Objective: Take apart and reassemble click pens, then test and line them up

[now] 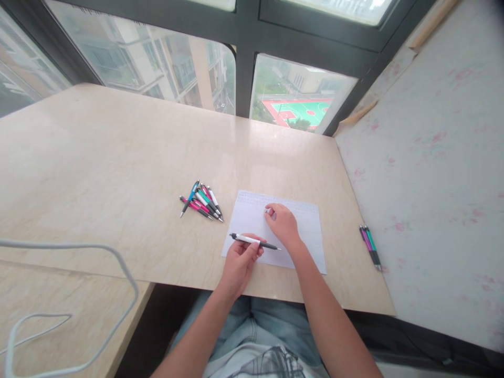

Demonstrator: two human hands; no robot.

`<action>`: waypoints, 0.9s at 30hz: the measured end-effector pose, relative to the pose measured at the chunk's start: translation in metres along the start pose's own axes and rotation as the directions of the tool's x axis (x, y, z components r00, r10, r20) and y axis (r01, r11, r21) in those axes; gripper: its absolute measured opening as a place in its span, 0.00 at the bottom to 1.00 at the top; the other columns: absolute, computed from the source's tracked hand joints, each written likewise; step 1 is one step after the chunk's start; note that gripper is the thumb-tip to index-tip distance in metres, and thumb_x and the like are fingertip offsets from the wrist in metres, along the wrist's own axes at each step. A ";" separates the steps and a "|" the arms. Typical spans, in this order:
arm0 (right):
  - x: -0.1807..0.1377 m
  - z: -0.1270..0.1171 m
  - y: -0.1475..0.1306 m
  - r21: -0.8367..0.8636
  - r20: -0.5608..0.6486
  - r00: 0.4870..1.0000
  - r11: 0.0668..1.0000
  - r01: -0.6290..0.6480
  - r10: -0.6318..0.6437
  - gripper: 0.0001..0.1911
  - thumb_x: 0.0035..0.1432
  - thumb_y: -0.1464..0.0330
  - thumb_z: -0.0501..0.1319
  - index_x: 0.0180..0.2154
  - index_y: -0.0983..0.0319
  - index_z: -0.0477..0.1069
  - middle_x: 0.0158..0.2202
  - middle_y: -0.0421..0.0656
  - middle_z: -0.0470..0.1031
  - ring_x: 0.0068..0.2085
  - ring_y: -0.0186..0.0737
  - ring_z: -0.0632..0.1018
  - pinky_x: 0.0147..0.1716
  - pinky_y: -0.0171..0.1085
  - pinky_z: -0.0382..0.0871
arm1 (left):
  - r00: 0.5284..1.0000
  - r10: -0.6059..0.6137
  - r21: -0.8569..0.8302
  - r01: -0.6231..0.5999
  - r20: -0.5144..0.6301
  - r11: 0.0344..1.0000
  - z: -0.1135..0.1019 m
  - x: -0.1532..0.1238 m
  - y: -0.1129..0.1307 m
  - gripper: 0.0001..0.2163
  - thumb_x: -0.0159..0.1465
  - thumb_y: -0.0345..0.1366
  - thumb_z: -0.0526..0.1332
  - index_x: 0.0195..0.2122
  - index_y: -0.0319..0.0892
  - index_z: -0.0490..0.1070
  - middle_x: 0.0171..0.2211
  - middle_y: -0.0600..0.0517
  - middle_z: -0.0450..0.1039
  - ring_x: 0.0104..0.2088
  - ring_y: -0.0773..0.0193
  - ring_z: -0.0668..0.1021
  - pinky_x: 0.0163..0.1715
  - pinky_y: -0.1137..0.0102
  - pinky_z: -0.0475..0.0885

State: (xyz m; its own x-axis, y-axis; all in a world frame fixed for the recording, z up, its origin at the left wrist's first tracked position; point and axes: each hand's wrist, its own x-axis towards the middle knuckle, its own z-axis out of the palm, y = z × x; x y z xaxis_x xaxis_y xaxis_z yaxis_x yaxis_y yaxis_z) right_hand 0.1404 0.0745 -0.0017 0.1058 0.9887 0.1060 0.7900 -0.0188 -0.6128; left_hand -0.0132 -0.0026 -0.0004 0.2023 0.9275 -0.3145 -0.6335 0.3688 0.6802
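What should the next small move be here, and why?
Probably the right hand should move to take the pen: the left hand holds it over the paper, tip pointing rightward, while no pen shows in the right hand.

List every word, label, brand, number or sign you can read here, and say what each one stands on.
None can be read.
Paper: rows of writing near its far edge, too small to read.
Held pen: no legible marking.
Pen pile: any marking is too small to read.
Shirt: a dark print, no legible word.
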 end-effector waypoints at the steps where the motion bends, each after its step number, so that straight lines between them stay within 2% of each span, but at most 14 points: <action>1: -0.001 -0.002 0.000 0.029 0.003 1.000 1.000 0.003 -0.003 0.11 0.56 0.71 0.58 0.41 0.58 0.76 0.34 0.43 0.77 0.34 0.40 0.75 0.38 0.38 0.67 | 1.000 -0.001 0.001 0.001 -0.001 1.000 0.000 0.000 0.000 0.08 0.57 0.33 0.70 0.37 0.39 0.75 0.35 0.48 0.78 0.29 0.70 0.74 0.33 0.73 0.68; 4: -0.009 -0.012 -0.001 0.177 -0.018 1.000 0.984 -0.016 0.019 0.12 0.57 0.67 0.59 0.43 0.60 0.76 0.33 0.43 0.78 0.32 0.38 0.75 0.37 0.38 0.68 | 1.000 0.004 0.002 -0.004 0.000 1.000 0.001 -0.001 0.001 0.08 0.58 0.34 0.70 0.37 0.39 0.76 0.35 0.48 0.78 0.30 0.70 0.74 0.33 0.73 0.69; 6: -0.022 -0.021 -0.004 0.330 0.007 0.998 0.942 -0.064 0.066 0.13 0.58 0.62 0.59 0.42 0.61 0.76 0.33 0.43 0.78 0.31 0.38 0.75 0.34 0.37 0.69 | 1.000 0.009 -0.002 -0.009 -0.003 1.000 0.001 -0.001 0.000 0.08 0.58 0.34 0.70 0.37 0.39 0.76 0.35 0.48 0.78 0.30 0.70 0.74 0.33 0.73 0.69; 7: -0.031 -0.026 -0.007 0.409 0.039 0.995 0.907 -0.101 0.093 0.14 0.60 0.59 0.58 0.41 0.61 0.76 0.34 0.44 0.79 0.32 0.39 0.76 0.32 0.36 0.69 | 1.000 0.010 -0.005 -0.010 -0.009 1.000 0.001 -0.001 0.000 0.08 0.58 0.34 0.70 0.37 0.39 0.76 0.35 0.49 0.78 0.30 0.69 0.74 0.33 0.73 0.69; 9: -0.048 -0.037 -0.013 0.501 0.164 0.985 0.854 -0.138 0.062 0.17 0.62 0.57 0.56 0.39 0.61 0.76 0.32 0.44 0.79 0.31 0.39 0.76 0.29 0.36 0.69 | 1.000 0.014 -0.009 -0.014 -0.022 1.000 0.001 0.000 -0.001 0.08 0.57 0.34 0.70 0.37 0.40 0.76 0.35 0.49 0.78 0.30 0.69 0.74 0.34 0.72 0.69; 10: -0.056 -0.042 -0.017 0.501 0.204 0.979 0.856 -0.129 0.028 0.16 0.62 0.57 0.56 0.38 0.60 0.77 0.32 0.44 0.79 0.31 0.39 0.76 0.28 0.35 0.68 | 1.000 0.017 -0.010 -0.017 -0.025 1.000 0.001 0.000 -0.001 0.09 0.56 0.34 0.70 0.37 0.40 0.76 0.35 0.49 0.78 0.30 0.69 0.74 0.35 0.72 0.69; 15: -0.079 -0.067 -0.025 0.339 0.209 0.971 0.940 0.043 -0.120 0.08 0.59 0.64 0.61 0.37 0.57 0.78 0.33 0.41 0.79 0.31 0.39 0.76 0.29 0.36 0.68 | 0.999 0.040 0.016 -0.039 -0.017 0.999 -0.001 0.001 -0.002 0.08 0.57 0.34 0.70 0.37 0.40 0.77 0.36 0.50 0.77 0.31 0.70 0.73 0.35 0.72 0.68; 21: -0.084 -0.084 0.006 0.250 0.121 0.992 0.968 0.009 -0.041 0.07 0.59 0.64 0.59 0.36 0.58 0.76 0.36 0.44 0.79 0.35 0.42 0.77 0.31 0.39 0.71 | 0.998 0.063 0.002 -0.063 -0.025 0.998 -0.003 0.001 -0.004 0.08 0.58 0.34 0.69 0.38 0.41 0.76 0.37 0.50 0.76 0.31 0.71 0.72 0.32 0.73 0.66; 24: -0.085 -0.079 0.024 0.166 0.055 0.998 0.986 -0.003 -0.006 0.08 0.59 0.63 0.60 0.34 0.58 0.76 0.36 0.45 0.78 0.35 0.43 0.76 0.30 0.40 0.70 | 0.997 0.069 -0.001 -0.069 -0.034 0.998 -0.002 0.001 -0.004 0.08 0.57 0.35 0.70 0.37 0.41 0.77 0.36 0.50 0.76 0.31 0.71 0.72 0.32 0.73 0.67; 27: -0.081 -0.064 0.029 0.090 -0.025 0.998 0.995 -0.052 0.054 0.09 0.58 0.63 0.59 0.34 0.59 0.76 0.32 0.45 0.77 0.31 0.41 0.74 0.32 0.41 0.69 | 0.997 0.064 0.012 -0.063 -0.032 0.998 -0.002 0.001 -0.004 0.08 0.57 0.35 0.70 0.37 0.41 0.77 0.36 0.50 0.75 0.30 0.71 0.72 0.32 0.73 0.67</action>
State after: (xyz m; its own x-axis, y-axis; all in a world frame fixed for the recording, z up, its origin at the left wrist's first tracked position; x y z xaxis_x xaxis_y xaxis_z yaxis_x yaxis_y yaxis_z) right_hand 0.1935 -0.0158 0.0215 0.1634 0.9822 0.0922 0.7258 -0.0565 -0.6855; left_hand -0.0124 -0.0032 -0.0044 0.1374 0.9465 -0.2919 -0.6362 0.3102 0.7064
